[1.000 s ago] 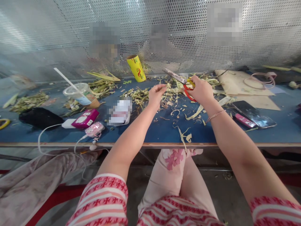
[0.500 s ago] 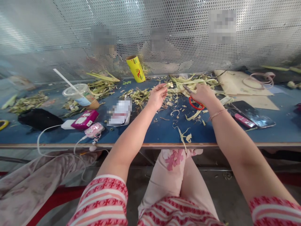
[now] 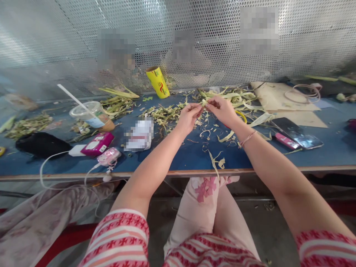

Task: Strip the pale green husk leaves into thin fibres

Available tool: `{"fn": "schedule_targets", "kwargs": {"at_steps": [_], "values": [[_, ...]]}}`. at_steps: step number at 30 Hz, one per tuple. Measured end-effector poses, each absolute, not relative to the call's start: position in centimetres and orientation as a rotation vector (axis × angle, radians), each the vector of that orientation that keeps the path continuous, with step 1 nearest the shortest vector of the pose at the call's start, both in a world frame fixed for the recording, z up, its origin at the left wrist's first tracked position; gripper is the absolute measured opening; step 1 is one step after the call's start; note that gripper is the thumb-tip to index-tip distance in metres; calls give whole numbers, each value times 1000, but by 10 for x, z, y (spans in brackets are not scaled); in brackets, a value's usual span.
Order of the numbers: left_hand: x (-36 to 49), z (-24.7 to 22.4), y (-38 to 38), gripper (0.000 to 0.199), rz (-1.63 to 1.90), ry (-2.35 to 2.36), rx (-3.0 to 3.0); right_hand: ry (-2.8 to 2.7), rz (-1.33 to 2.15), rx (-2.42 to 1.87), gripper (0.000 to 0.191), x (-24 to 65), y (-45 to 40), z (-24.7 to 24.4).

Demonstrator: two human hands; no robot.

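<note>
My left hand is closed in a pinch on a small pale green plant piece, perhaps a flower bud or husk tip. From the other side, the fingertips of my right hand pinch the same piece, so both hands nearly touch. Behind my right wrist shows a yellow and red scissor handle; the rest of the scissors is hidden. Long pale leaf strips and stalks lie behind and right of my right hand. A heap of small trimmed green pieces lies left of my left hand.
A yellow tube stands tilted at the perforated screen. To the left are a plastic cup with straw, black pouch, magenta box and white cable. At right lie a phone and cardboard. Someone's legs show at lower left.
My right hand has moved left to meet my left hand and has let go of the scissors, which now show behind its wrist. The camera view has shifted slightly.
</note>
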State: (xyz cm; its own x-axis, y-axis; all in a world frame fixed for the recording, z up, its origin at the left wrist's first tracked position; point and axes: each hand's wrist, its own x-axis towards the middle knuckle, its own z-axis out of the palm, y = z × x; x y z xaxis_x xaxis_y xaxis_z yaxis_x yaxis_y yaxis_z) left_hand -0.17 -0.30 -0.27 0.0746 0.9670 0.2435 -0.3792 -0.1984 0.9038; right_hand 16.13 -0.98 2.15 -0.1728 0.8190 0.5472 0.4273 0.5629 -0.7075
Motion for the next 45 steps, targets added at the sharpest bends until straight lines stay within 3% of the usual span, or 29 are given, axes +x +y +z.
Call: {"fn": "schedule_targets", "kwargs": {"at_steps": [14,45], "values": [[-3,10,-16,13,1557,947,1607,-1868,529,-1059,16,161,-12,25],[-15,16,-15,8,1355,886,1798,-1972,643,-1016,15,174,-8,28]]}}
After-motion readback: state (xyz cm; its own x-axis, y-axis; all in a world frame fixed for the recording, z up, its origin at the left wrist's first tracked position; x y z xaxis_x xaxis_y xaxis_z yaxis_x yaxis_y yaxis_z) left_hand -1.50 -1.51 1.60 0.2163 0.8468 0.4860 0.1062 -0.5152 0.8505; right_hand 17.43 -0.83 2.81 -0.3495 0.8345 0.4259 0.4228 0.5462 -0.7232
